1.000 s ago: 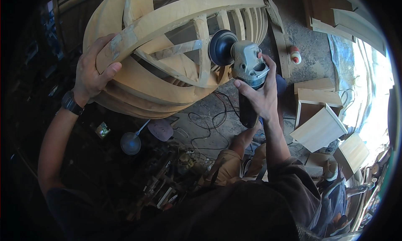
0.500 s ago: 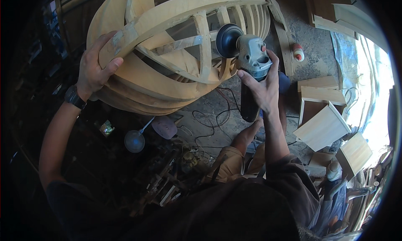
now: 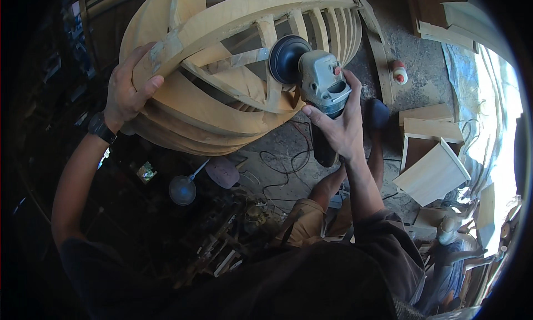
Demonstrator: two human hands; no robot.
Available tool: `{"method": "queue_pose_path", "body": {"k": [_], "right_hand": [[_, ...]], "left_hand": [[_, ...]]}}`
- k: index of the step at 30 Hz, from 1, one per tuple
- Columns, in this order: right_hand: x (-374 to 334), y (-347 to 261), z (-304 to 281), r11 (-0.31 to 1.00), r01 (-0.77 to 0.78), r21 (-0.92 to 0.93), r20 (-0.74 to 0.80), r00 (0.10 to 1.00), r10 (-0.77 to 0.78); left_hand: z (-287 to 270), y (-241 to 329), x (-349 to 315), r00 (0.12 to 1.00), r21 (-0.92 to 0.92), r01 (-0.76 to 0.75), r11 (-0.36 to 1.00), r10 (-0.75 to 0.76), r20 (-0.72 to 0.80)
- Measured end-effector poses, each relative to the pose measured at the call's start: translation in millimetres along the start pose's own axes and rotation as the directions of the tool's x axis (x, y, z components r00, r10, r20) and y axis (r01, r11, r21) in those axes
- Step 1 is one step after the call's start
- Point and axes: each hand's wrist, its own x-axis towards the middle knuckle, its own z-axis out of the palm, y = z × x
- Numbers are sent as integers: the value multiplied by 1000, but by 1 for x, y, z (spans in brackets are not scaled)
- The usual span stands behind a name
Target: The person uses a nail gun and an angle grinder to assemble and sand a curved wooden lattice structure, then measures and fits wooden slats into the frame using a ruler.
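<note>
A large curved frame of pale wood (image 3: 222, 120), built of bent strips and slats, fills the upper middle. My left hand (image 3: 129, 89), with a dark watch on its wrist, is closed around the end of the frame's thick top rail. In my right hand (image 3: 345, 125) is an angle grinder (image 3: 322, 81), gripped by its body with the handle end pointing down. Its round black pad (image 3: 288, 59) is over the slats, near an upright strip. Whether the pad touches the wood, I cannot tell.
Cables (image 3: 277, 164) lie looped on the floor below the frame. A white bottle with a red cap (image 3: 398, 73) stands on the right, above wooden boxes (image 3: 433, 173). At the lower right is another person (image 3: 452, 253). Wood scraps (image 3: 216, 248) clutter the lower middle.
My right hand has brought the grinder a little left and down, along the slats. The left hand keeps its hold. At the lower right, the pale panel near the other person has turned.
</note>
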Motion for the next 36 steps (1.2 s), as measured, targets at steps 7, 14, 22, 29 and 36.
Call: {"method": "queue_pose_path", "body": {"k": [7,14,22,29,36], "right_hand": [[9,-4,-4,997,-80,-7,-48,996,79],[4,1,-11,993,-117,3,-126,985,117],[-8,2,-2,998,26,-54,-30,999,-28],[1,10,-24,996,-83,-26,-202,976,76],[-21,11,-31,994,-22,-112,-223,975,-3]], "left_hand": [[4,-2,0,1000,-15,3,1000,-3,-11],[3,-4,-1,1000,-2,21,1000,-22,-18],[-1,-6,0,999,-30,33,999,-31,36],[1,-10,-1,1000,-7,-7,1000,7,25],[9,-11,-4,961,121,-163,979,185,-204]]}}
